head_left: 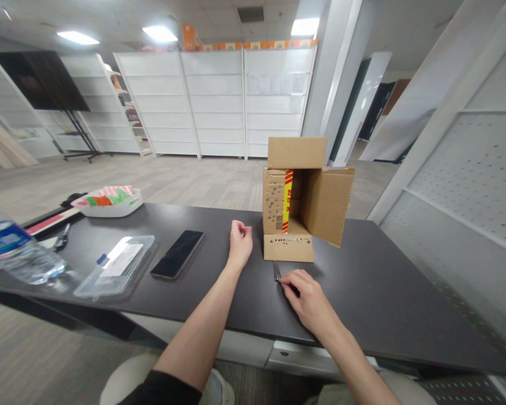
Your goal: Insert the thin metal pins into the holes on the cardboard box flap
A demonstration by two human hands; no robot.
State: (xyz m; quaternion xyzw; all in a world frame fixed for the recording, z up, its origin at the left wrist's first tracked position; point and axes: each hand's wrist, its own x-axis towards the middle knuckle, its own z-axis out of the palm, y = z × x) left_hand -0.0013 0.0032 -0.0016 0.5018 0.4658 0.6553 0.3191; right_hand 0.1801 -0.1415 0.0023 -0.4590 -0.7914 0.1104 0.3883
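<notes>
A cardboard box [274,202] stands on the dark table with its opening towards me and its flaps spread at the top, right and bottom. Small holes dot its front left flap and the bottom flap, and a yellow and red tape strip runs down beside the opening. My right hand [306,295] pinches a metal fork [276,271] just in front of the bottom flap, tines pointing away from me. Left of the box, my left hand [240,242] is closed with its fingers curled, apart from the cardboard; nothing shows in it.
On the table [383,281] to my left lie a black phone [177,255], a clear plastic case [117,267] and a water bottle [21,247]. A white basket [109,205] with colourful packets sits at the far left edge. A perforated panel [468,174] rises on the right.
</notes>
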